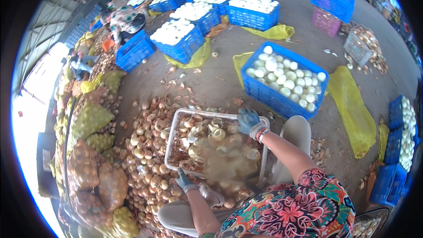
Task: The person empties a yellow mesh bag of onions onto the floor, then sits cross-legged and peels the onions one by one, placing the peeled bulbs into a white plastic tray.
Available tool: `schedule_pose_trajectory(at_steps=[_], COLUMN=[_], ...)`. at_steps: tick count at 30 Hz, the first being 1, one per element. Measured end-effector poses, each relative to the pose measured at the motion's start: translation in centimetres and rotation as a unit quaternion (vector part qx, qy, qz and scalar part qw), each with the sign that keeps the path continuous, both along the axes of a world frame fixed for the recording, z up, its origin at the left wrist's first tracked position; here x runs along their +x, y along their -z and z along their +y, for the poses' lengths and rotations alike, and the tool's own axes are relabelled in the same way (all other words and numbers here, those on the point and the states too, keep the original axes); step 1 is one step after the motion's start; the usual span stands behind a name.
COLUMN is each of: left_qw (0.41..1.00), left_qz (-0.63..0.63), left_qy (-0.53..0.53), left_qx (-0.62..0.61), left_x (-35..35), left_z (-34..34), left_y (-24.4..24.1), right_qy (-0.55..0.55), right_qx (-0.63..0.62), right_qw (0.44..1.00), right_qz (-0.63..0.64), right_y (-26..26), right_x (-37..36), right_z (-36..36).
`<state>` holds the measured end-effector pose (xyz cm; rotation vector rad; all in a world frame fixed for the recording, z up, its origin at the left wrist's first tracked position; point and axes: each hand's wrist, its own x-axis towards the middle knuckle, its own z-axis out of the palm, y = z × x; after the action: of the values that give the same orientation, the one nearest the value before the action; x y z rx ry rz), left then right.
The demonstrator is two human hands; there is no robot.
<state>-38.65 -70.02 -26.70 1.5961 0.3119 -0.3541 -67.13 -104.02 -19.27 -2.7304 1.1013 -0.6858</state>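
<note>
Before me, a translucent white plastic crate [171, 135] is tilted among the onions and holds onion skins and peeled-off pieces [195, 145]. My right hand [248, 121], in a blue-grey coated glove, grips its far rim near the right corner. My left hand [185, 181], gloved alike, holds the near rim at the left, its thumb up against the edge and its other fingers partly hidden. Unpeeled brown onions [153, 168] lie heaped along the crate's left side. A hazy smear covers part of the crate's right half.
A blue crate of peeled white onions [251, 87] stands beyond my right hand. More filled blue crates [254, 18] line the back. Yellow mesh sacks [352, 112] lie on the floor. Full onion sacks [112, 181] are piled left. A co-worker [127, 19] bends near an unfilled blue crate [136, 53].
</note>
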Motion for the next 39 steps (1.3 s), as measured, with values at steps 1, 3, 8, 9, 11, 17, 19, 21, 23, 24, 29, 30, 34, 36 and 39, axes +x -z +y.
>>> schedule_pose_trajectory(at_steps=[1,3,8,9,11,17,19,21,23,24,29,30,34,36,39], left_qw=[0.993,0.978,0.993,0.994,0.994,0.998,0.998,0.999,0.987,0.985,0.965,0.957,0.924,0.872,0.941], left_qz=[0.112,0.128,0.047,0.045,0.044,0.013,0.008,-0.026,-0.053,-0.045,-0.064,-0.096,-0.277,-0.415,-0.049], left_qy=[0.023,0.152,0.051,0.018,-0.03,0.002,0.032,0.031,0.104,0.127,0.187,0.185,0.163,0.175,0.32], left_qx=[-0.011,-0.065,-0.096,-0.095,-0.091,-0.067,-0.055,-0.009,0.106,0.111,0.174,0.201,0.209,0.192,0.096], left_x=[-0.8,-2.3,-4.8,-4.5,-4.3,-5.8,-8.1,-6.7,-9.5,-8.7,-10.7,-12.2,-16.7,-19.8,-24.0], left_z=[0.9,0.9,-2.0,-2.6,-3.5,-5.0,-8.1,-7.2,-9.8,-9.7,-9.0,-8.9,-4.6,-2.6,1.1], left_y=[1.3,3.5,5.6,6.4,7.7,9.3,8.9,7.7,5.3,4.7,0.6,-0.6,-1.4,-2.0,-2.0], right_qy=[0.014,0.031,0.068,0.068,0.068,0.091,0.063,0.144,0.18,0.172,0.163,0.169,0.136,0.111,0.058], right_qx=[0.037,0.111,0.281,0.247,0.182,0.157,0.045,0.191,0.168,0.145,0.055,0.047,0.2,0.281,0.305], right_qw=[0.998,0.987,0.956,0.966,0.981,0.981,0.99,0.97,0.968,0.973,0.977,0.97,0.955,0.936,0.921], right_qz=[0.042,0.111,0.057,0.036,0.001,0.076,0.118,-0.036,-0.044,-0.04,-0.123,-0.167,-0.173,-0.178,-0.234], right_y=[0.6,0.8,2.3,2.5,3.3,3.5,6.3,5.1,4.6,4.0,2.1,1.6,-1.7,-0.8,-1.0], right_x=[-0.6,-0.4,-0.7,-0.8,-1.4,-3.9,-8.3,-5.7,-8.2,-8.3,-10.8,-11.0,-10.0,-10.7,-9.0], right_z=[-0.7,-2.0,-2.5,-2.2,-1.3,0.1,-2.0,-1.0,-0.3,-0.4,1.4,2.5,10.4,12.4,13.5])
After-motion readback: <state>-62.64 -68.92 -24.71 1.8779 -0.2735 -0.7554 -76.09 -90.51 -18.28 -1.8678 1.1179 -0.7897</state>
